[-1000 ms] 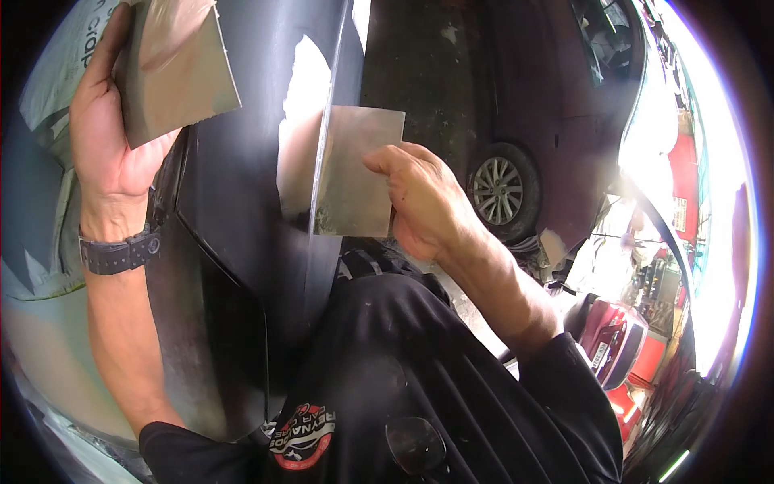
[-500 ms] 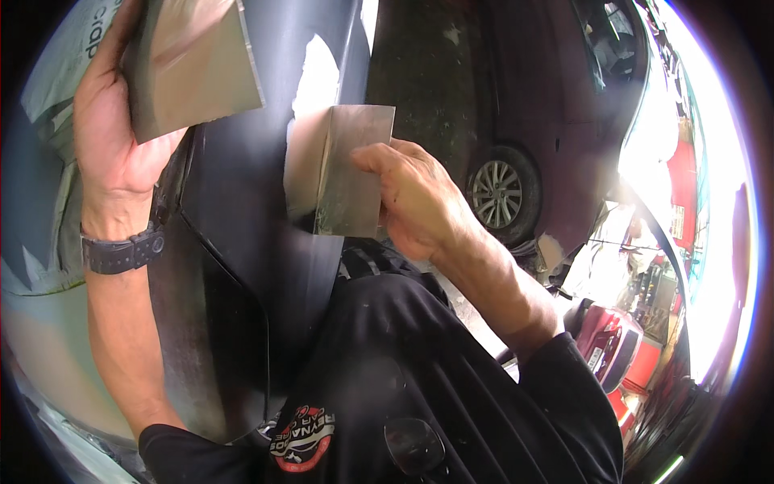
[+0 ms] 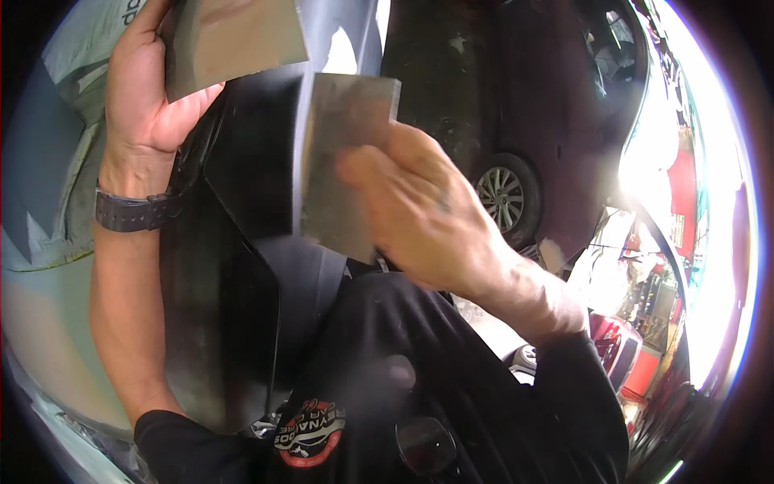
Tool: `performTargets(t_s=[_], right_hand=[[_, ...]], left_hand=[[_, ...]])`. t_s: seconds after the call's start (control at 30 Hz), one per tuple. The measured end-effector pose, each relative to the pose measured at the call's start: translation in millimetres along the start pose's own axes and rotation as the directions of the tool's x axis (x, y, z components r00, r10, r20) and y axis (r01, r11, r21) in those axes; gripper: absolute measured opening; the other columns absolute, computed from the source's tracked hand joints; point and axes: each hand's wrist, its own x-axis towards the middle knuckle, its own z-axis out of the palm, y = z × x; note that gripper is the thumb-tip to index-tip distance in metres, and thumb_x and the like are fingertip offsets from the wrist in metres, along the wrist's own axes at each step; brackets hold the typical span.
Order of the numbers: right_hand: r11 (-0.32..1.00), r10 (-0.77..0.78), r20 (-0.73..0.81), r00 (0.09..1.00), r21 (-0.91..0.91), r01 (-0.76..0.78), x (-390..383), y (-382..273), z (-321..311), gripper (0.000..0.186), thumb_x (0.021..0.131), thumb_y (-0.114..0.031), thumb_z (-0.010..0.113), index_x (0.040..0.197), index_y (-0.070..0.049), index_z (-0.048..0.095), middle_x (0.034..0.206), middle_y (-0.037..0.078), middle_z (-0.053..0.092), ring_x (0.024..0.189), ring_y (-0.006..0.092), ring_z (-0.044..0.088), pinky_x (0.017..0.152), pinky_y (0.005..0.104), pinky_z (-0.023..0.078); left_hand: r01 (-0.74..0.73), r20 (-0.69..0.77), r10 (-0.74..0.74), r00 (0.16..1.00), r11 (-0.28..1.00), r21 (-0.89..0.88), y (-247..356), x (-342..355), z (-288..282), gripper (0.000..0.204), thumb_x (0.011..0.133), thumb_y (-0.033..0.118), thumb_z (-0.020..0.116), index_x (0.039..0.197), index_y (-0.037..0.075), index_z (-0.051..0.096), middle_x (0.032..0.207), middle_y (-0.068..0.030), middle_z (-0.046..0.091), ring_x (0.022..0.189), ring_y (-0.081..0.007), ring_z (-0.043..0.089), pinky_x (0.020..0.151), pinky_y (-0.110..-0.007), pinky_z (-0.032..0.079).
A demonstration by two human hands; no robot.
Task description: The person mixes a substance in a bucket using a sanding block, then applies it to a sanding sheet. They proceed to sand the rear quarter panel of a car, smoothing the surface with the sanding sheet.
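Note:
My left hand (image 3: 139,93), at the upper left with a dark watch on its wrist, supports a flat metal plate (image 3: 242,48) with a beige smear of putty on it. My right hand (image 3: 423,214) grips a rectangular metal putty spreader (image 3: 343,121), thumb on its near face; motion blurs the hand slightly. The spreader is in front of the dark car panel (image 3: 250,161), to the right of the plate's lower corner. Above it, a bright ragged patch (image 3: 342,53) shows on the panel. Whether the spreader's edge touches the panel, I cannot tell.
A dark maroon car with a silver-spoked wheel (image 3: 501,198) stands to the right. Farther right are a red car's rear end (image 3: 617,347) and shop clutter in glare. Printed covering sheet (image 3: 89,36) lies at the upper left. My black-clothed knee (image 3: 395,306) is below the panel.
The plate in my left hand has moved up and right. My right hand has come lower with the spreader, which now hides the beige patch seen beside it earlier. The view has shifted slightly.

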Motion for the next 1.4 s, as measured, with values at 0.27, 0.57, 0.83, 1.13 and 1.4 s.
performTargets(t_s=[0.27, 0.57, 0.83, 1.13, 1.4], right_hand=[[0.504, 0.162, -0.417, 0.894, 0.814, 0.289, -76.9, 162.6, -90.1, 0.02, 0.093, -0.008, 0.054, 0.108, 0.004, 0.062, 0.102, 0.013, 0.067, 0.093, 0.0222, 0.066, 0.083, 0.0378, 0.055], [0.363, 0.152, -0.486, 0.861, 0.838, 0.409, -109.1, 277.3, -153.0, 0.024, 0.092, -0.009, 0.057, 0.111, 0.004, 0.064, 0.108, 0.014, 0.07, 0.098, 0.0245, 0.069, 0.092, 0.0418, 0.055], [0.397, 0.147, -0.42, 0.896, 0.854, 0.336, -72.2, 319.7, -256.8, 0.018, 0.089, -0.007, 0.066, 0.106, 0.0, 0.066, 0.105, 0.009, 0.069, 0.098, 0.022, 0.066, 0.092, 0.0401, 0.053], [0.482, 0.056, -0.403, 0.914, 0.812, 0.329, -34.1, 390.0, -468.3, 0.029, 0.093, -0.01, 0.063, 0.118, 0.003, 0.061, 0.119, 0.013, 0.065, 0.112, 0.0276, 0.061, 0.102, 0.0447, 0.048], [0.578, -0.042, -0.289, 0.956, 0.774, 0.259, 53.9, 326.6, -505.1, 0.032, 0.09, -0.006, 0.063, 0.12, 0.004, 0.058, 0.116, 0.012, 0.063, 0.107, 0.0254, 0.06, 0.097, 0.0414, 0.047]], left_hand=[[0.14, 0.227, -0.142, 0.963, 0.99, 0.022, 24.9, 5.8, -39.5, 0.037, 0.106, 0.026, 0.045, 0.131, 0.001, 0.055, 0.126, -0.0127, 0.065, 0.114, -0.0256, 0.064, 0.098, -0.041, 0.054], [0.103, 0.162, -0.145, 0.976, 0.964, 0.244, 25.0, 0.5, -33.7, 0.038, 0.104, 0.026, 0.05, 0.135, 0.004, 0.053, 0.128, -0.0093, 0.064, 0.114, -0.023, 0.064, 0.096, -0.04, 0.053], [-0.092, -0.07, 0.121, 0.99, 0.942, 0.322, 28.0, -4.6, -22.1, 0.03, 0.102, 0.027, 0.053, 0.124, 0.007, 0.06, 0.117, -0.0073, 0.069, 0.103, -0.0251, 0.068, 0.085, -0.047, 0.058], [-0.558, -0.114, 0.589, 0.8, 0.8, 0.221, -106.4, -76.9, 75.3, 0.036, 0.102, 0.026, 0.052, 0.131, 0.004, 0.056, 0.107, -0.0085, 0.063, 0.099, -0.0198, 0.062, 0.081, -0.038, 0.059], [-0.37, -0.68, 0.536, 0.5, 0.842, 0.392, -370.3, -107.5, 24.3, 0.043, 0.101, 0.04, 0.053, 0.127, 0.006, 0.057, 0.111, -0.0078, 0.068, 0.1, -0.0215, 0.066, 0.088, -0.037, 0.053]])
